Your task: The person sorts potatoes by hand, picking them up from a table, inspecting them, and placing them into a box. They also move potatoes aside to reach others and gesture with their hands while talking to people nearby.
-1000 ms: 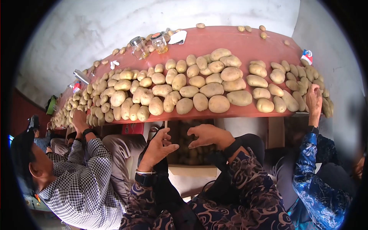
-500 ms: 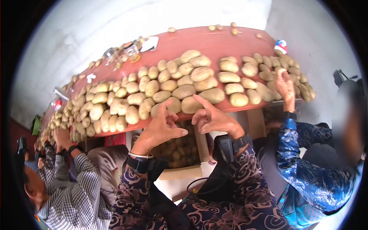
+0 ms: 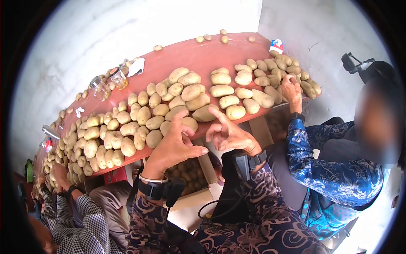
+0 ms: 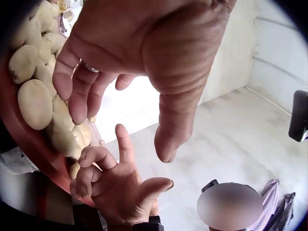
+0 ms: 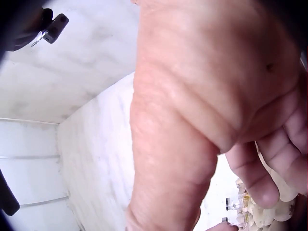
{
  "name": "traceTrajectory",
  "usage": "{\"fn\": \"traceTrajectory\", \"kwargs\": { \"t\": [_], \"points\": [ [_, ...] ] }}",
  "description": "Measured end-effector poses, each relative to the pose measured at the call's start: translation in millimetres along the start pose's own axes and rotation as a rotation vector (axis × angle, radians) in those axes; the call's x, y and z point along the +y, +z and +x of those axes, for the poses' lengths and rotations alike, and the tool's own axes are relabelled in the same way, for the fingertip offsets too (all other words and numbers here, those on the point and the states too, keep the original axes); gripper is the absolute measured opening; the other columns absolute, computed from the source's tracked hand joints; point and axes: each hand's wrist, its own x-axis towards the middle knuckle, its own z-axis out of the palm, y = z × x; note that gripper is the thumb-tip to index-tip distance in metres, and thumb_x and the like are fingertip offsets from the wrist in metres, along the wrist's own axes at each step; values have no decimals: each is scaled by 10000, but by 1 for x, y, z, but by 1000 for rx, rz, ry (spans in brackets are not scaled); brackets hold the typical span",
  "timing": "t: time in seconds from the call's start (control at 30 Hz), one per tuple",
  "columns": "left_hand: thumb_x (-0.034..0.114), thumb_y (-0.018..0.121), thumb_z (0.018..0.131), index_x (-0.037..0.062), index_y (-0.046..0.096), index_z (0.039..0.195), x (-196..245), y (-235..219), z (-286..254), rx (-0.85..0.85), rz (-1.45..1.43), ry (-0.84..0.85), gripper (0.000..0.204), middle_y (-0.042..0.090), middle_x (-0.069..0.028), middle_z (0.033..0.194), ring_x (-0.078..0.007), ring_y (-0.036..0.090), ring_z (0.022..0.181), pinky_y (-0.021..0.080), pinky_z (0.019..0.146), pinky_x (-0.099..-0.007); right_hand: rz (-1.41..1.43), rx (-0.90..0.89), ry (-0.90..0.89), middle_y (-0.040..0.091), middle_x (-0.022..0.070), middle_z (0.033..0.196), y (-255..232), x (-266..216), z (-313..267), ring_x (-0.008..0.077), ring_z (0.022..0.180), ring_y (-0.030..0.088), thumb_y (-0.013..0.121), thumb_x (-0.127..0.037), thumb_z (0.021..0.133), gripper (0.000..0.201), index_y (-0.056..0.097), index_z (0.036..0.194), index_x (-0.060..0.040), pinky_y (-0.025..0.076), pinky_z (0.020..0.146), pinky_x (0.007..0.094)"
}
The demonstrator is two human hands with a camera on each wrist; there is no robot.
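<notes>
Both hands are raised at the front edge of the red table, apart from each other and with nothing in them. The left hand has its thumb stretched out and its fingers loosely bent. On the right hand the index finger points up and the other fingers curl loosely. Behind the hands lie potatoes in rows along the table. In the left wrist view, the left palm is above the right hand. The thumb side of the right hand fills the right wrist view.
Below the table edge stands an open box holding more potatoes. Glass jars stand at the back left. To the right, a person in a blue patterned sleeve touches potatoes; at the left is another in a checked sleeve.
The head view has turned right, so the table shifts left. Both hands have risen toward the table edge, and the right index finger has straightened upward.
</notes>
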Motion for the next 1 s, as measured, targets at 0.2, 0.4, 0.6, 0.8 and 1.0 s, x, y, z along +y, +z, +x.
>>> {"fn": "traceTrajectory", "kwargs": {
  "t": [0.2, 0.4, 0.6, 0.8, 1.0],
  "points": [
    [136, 770, 612, 33, 150, 1335, 5, 2, -2, 15, 43, 18, 959, 455, -109, 979, -130, 523, 704, 453, 632, -246, -12, -19, -16, 535, 135, 895, -3, 5, 0, 115, 701, 531, 771, -137, 629, 1096, -7, 1401, -133, 438, 693, 238],
    [163, 767, 612, 36, 165, 1325, 8, 7, 3, -25, 41, 12, 942, 460, -112, 963, -138, 514, 722, 443, 627, -254, 27, -25, -22, 542, 131, 888, 1, 0, -1, 112, 708, 531, 770, -130, 632, 1085, 3, 1400, -130, 436, 699, 236],
    [231, 794, 582, -12, 173, 1317, 5, 10, 9, -41, 13, -5, 992, 463, -119, 948, -134, 483, 715, 447, 639, -255, 36, 6, 11, 533, 133, 907, 2, -2, -1, 113, 687, 512, 768, -129, 592, 1087, 39, 1398, -131, 417, 683, 233],
    [231, 793, 582, -18, 170, 1320, 2, 6, 10, -17, 26, -2, 997, 473, -126, 936, -142, 494, 701, 450, 620, -260, 36, 45, 19, 525, 140, 914, 0, -2, 0, 119, 659, 497, 767, -141, 555, 1100, 63, 1401, -152, 402, 659, 233],
    [228, 792, 585, -31, 162, 1318, 3, 3, 9, 3, 31, 13, 1001, 484, -128, 912, -140, 499, 690, 450, 609, -257, 22, 25, 7, 527, 149, 905, -6, 3, 3, 129, 622, 498, 761, -144, 565, 1105, 43, 1404, -160, 412, 638, 247]
  ]
}}
